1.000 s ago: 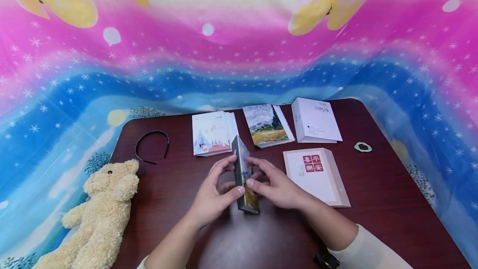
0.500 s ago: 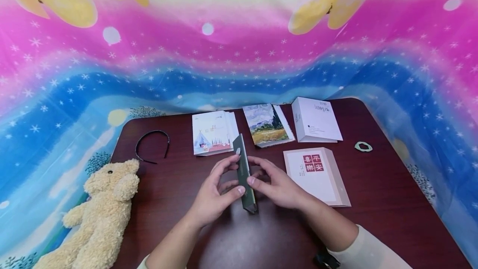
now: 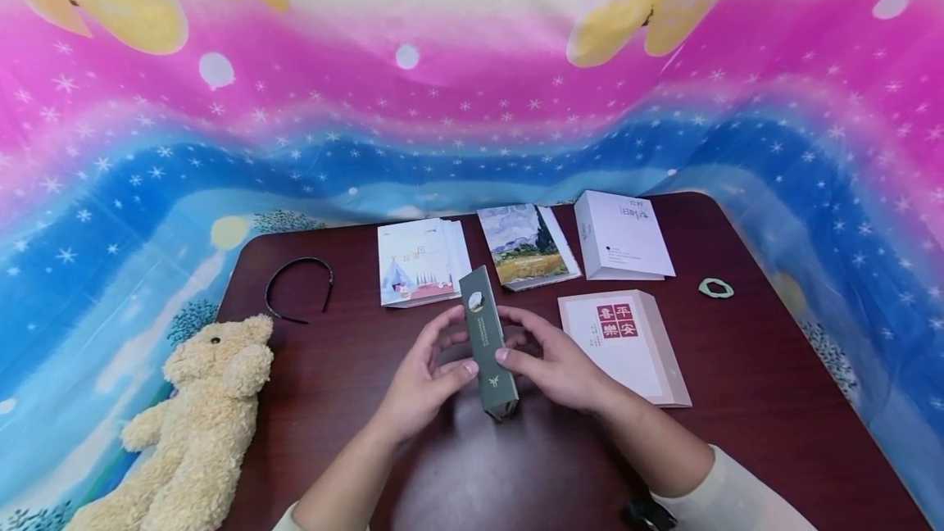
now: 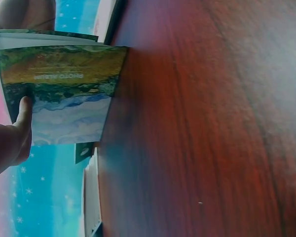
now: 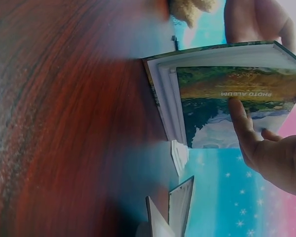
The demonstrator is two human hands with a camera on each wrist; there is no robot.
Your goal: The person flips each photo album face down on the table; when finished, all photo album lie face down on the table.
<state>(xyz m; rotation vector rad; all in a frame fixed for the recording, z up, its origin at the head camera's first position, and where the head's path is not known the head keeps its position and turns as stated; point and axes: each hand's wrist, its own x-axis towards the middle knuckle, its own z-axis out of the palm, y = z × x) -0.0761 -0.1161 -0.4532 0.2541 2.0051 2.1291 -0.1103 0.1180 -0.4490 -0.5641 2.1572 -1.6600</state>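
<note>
In the head view a photo album (image 3: 488, 342) stands on edge at the table's middle, its dark green spine towards me. My left hand (image 3: 424, 383) holds it on the left side, with the thumb near the spine. On the other side my right hand (image 3: 556, 363) grips it, thumb by the spine's right edge. The left wrist view shows the painted landscape cover (image 4: 64, 94) with a thumb on it. In the right wrist view the album's covers stand slightly apart, and a finger of my right hand (image 5: 274, 153) touches the cover marked PHOTO ALBUM.
Behind the album stand a white tent-print book (image 3: 416, 260), another landscape album (image 3: 524, 244) and a white book (image 3: 627, 232). A book with red characters (image 3: 608, 367) is at right. Around them are a black headband (image 3: 276, 273), a green hair tie (image 3: 715, 289) and a teddy bear (image 3: 210, 400).
The photo album has turned between my hands, so its green spine now faces me and the painted cover no longer shows in the head view. The other things have stayed in place.
</note>
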